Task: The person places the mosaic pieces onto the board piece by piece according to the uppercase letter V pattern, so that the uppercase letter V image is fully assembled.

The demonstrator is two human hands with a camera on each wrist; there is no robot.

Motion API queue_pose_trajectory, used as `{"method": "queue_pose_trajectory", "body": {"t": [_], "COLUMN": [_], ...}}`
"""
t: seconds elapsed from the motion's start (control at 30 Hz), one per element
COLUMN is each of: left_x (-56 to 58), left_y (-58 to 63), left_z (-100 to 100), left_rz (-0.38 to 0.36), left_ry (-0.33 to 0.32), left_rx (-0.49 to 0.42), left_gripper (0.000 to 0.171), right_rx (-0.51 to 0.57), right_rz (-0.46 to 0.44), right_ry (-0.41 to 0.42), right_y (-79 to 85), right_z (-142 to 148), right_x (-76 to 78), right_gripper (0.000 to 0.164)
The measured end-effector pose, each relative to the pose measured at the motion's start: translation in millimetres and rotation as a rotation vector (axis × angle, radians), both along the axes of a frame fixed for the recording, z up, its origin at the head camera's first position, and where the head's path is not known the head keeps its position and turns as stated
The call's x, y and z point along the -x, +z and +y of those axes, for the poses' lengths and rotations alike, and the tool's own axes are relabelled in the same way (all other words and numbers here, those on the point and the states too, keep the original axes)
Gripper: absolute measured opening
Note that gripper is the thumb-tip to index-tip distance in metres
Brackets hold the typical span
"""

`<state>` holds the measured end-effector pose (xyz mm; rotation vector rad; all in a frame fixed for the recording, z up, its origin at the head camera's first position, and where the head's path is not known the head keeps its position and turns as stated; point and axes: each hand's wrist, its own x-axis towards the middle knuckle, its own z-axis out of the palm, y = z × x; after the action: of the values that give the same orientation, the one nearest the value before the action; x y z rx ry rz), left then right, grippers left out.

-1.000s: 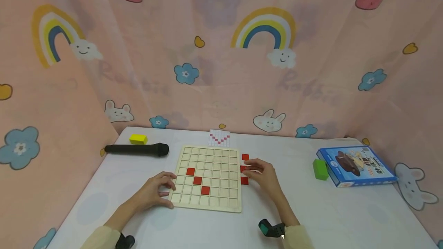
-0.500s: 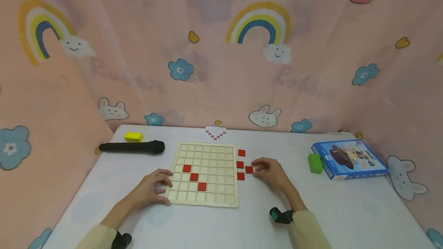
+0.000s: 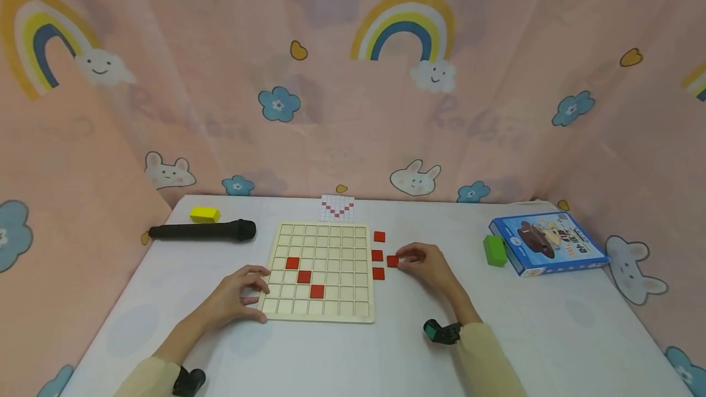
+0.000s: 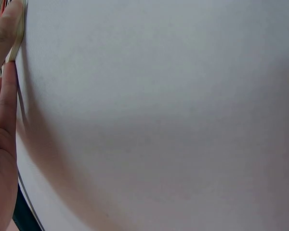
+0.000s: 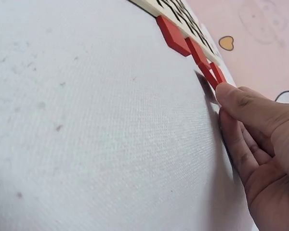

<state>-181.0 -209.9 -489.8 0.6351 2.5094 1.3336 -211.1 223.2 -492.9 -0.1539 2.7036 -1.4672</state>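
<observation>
A pale wooden grid board [image 3: 343,308] lies on the table, with red square tiles in a descending diagonal: an upper one [image 3: 292,263], a middle one [image 3: 304,277] and a lower one [image 3: 317,291]. My left hand [image 3: 234,294] holds the board by its left edge, thumb near the front corner. To the board's right, my right hand [image 3: 431,267] pinches a red tile [image 3: 392,261] between thumb and fingers, close over the table. Three loose red tiles line the board's right side: far [image 3: 379,236], middle [image 3: 377,255] and near [image 3: 378,274].
Behind the board lies a small card [image 3: 337,207] with a red V pattern on a grid. A black microphone [image 3: 203,231] and a yellow block [image 3: 204,214] are at back left. On the right, a green block [image 3: 495,250] stands beside a blue box [image 3: 551,242].
My right hand moved right from the loose tiles, drawing one red tile away from the row, then slightly back toward the board. My left hand stays at the board's edge. The head view shifted slightly.
</observation>
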Motion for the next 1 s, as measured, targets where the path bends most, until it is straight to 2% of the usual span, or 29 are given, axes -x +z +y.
{"method": "queue_pose_trajectory", "body": {"t": [0.2, 0.33, 0.5, 0.77, 1.0], "left_x": [-0.8, -0.6, 0.1, 1.3, 1.7], "left_y": [1.4, 0.9, -0.8, -1.4, -5.5], "left_z": [0, -1, -1, -1, -2], "left_rz": [-0.016, -0.012, -0.024, -0.039, -0.024], "left_ry": [-0.01, -0.007, -0.003, 0.007, -0.002], "left_rx": [-0.021, -0.02, -0.023, -0.026, -0.018], "left_gripper": [0.044, 0.044, 0.044, 0.044, 0.044], "right_rx": [0.096, 0.162, 0.209, 0.246, 0.324], "right_rz": [-0.033, -0.073, -0.071, -0.066, -0.058], "right_ry": [-0.067, -0.13, -0.176, -0.187, -0.177], "right_y": [-2.1, -1.5, 2.5, 9.0, 10.6], "right_z": [0, -9, -22, -41, -56], "right_x": [-3.8, -7.7, -11.4, -8.5, -4.2], "right_gripper": [0.026, 0.027, 0.028, 0.026, 0.026]}}
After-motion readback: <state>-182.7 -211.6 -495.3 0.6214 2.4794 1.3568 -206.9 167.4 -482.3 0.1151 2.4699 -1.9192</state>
